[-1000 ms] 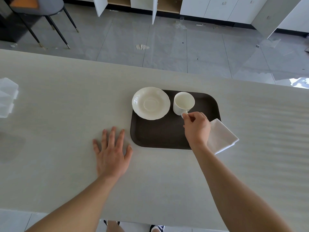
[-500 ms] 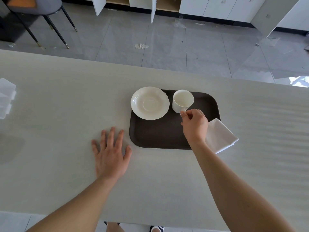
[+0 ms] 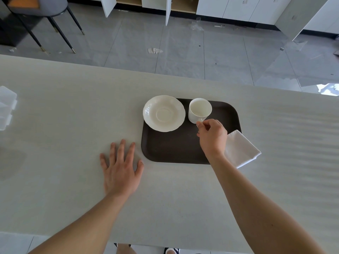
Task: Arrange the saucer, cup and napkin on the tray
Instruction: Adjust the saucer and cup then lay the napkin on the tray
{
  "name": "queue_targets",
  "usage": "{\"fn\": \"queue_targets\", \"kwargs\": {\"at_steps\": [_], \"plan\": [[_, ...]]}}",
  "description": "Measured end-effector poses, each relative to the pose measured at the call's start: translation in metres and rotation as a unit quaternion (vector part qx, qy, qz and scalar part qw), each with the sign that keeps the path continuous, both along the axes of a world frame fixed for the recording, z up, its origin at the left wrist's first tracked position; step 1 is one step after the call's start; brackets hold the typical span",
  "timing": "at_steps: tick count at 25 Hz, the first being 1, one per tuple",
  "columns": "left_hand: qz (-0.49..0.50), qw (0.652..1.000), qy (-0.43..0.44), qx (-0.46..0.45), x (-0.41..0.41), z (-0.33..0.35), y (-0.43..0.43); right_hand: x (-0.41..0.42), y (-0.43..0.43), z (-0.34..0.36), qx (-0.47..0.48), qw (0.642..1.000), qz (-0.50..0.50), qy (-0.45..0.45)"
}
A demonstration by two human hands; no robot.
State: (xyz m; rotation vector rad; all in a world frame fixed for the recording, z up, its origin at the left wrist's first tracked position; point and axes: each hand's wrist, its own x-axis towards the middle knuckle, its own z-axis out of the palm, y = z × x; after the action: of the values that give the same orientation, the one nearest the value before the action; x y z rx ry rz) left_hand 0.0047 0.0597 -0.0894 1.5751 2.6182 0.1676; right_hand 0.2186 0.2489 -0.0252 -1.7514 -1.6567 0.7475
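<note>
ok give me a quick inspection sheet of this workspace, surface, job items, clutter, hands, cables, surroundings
Surface: pale counter, dark brown tray resting on it.
Saucer: on the tray's far left corner, its rim overhanging the tray edge; empty.
Cup: upright on the tray, right of the saucer, apart from it.
Napkin: folded, white, lying across the tray's right edge, partly on the counter.
Clutter: clear plastic container at the counter's far left.
Left hand: flat on the counter, fingers spread, just left of the tray.
Right hand: fingers pinched at the cup's handle.
Cables: nothing seen.
Surroundings: grey tiled floor with paper scraps, chair, white cabinets with open doors.
</note>
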Motion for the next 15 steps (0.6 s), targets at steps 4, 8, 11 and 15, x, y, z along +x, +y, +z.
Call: {"fn": "queue_targets", "kwargs": {"at_steps": [4, 8, 11, 15], "plan": [[0.000, 1.000, -0.004, 0.002, -0.0012, -0.0003, 0.0007, 0.0003, 0.0010, 0.0014, -0.003, 1.000, 0.001, -0.002], [-0.001, 1.000, -0.001, 0.000, -0.0003, -0.0007, 0.0006, -0.0012, -0.0009, 0.0033, -0.003, 1.000, 0.005, -0.004], [0.000, 1.000, -0.002, 0.001, -0.0001, -0.0004, 0.0008, -0.0020, -0.0025, 0.0035, 0.004, 1.000, 0.013, -0.017], [0.002, 1.000, -0.003, -0.002, 0.0003, -0.0007, 0.0003, -0.0013, -0.0029, 0.0027, -0.006, 1.000, 0.013, -0.002]]}}
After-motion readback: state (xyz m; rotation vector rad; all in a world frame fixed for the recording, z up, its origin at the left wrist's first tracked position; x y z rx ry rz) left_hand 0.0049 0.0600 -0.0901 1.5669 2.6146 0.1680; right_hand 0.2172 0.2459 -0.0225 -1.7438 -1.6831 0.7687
